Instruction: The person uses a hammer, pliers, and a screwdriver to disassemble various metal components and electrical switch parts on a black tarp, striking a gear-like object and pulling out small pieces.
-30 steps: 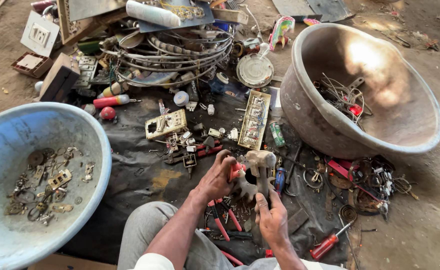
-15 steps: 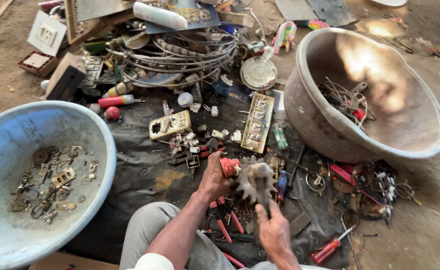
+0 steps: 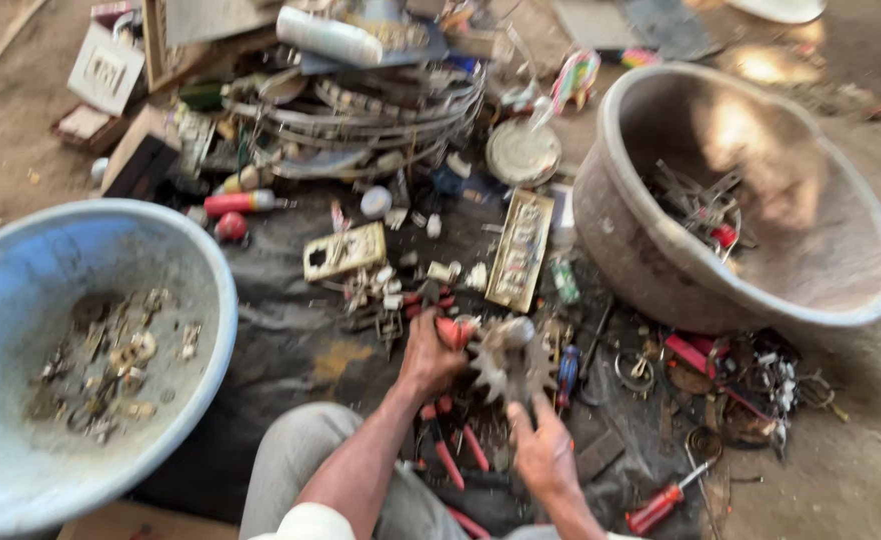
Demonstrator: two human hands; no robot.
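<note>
Head view is showing us sitting on the ground over a dark sheet (image 3: pixel 291 340) spread on bare dirt, and we are working in the narrow strip between 2 big basins. Our left hand (image 3: pixel 431 352) is wrapped around a red-handled tool (image 3: pixel 453 330), fingers closed on it, its tip meeting a toothed metal gear (image 3: pixel 509 366). Our right hand (image 3: pixel 544 452) is gripping that gear from below, fingers clamped on its lower edge, so the gear is sitting raised just above the sheet, between both hands and ahead of our knees.

Open room is lying mainly on the sheet to our left, where a bare patch is running up to the blue basin (image 3: pixel 21 250). Ahead, the scrap pile (image 3: pixel 361 130) of wire hoops, boards and tins is crowding the sheet's far edge. To the right, small parts and a red screwdriver (image 3: pixel 661 505) are filling the ground up to the grey basin (image 3: pixel 601 210), whose wall is standing near our right hand.

We are seeing small brownish metal pieces (image 3: pixel 111 360) scattered over the blue basin's floor, and a tangle of metal strips with a red bit (image 3: pixel 706 210) lying in the grey basin.
</note>
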